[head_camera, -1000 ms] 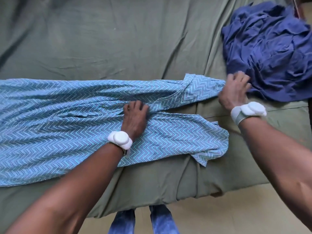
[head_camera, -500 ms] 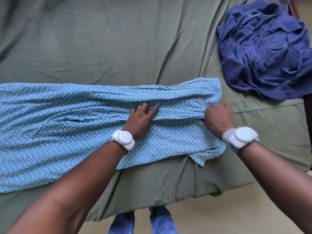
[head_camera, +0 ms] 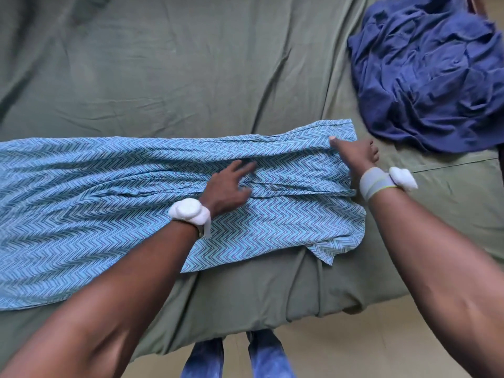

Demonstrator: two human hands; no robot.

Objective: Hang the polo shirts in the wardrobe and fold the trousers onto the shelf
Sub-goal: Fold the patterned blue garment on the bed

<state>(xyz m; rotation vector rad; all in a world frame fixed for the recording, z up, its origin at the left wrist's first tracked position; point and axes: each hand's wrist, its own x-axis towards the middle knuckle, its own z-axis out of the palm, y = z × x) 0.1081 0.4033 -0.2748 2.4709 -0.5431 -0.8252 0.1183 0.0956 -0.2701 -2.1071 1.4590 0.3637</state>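
Trousers [head_camera: 114, 203]: blue zigzag print, laid flat and lengthwise across the near part of a green bed [head_camera: 191, 77], running off the left edge; right end lies near the bed's near right corner, one flap curling over the near edge.
Left hand [head_camera: 229, 186]: flat on the trousers' middle, fingers straight and spread, pressing the cloth.
Right hand [head_camera: 357, 154]: at the trousers' far right corner, one finger stretched onto the cloth; other fingers hidden, grip cannot be told.
White wrist bands [head_camera: 191, 211] on both wrists.
Navy garment [head_camera: 428, 77]: crumpled heap, far right, apart from the trousers.
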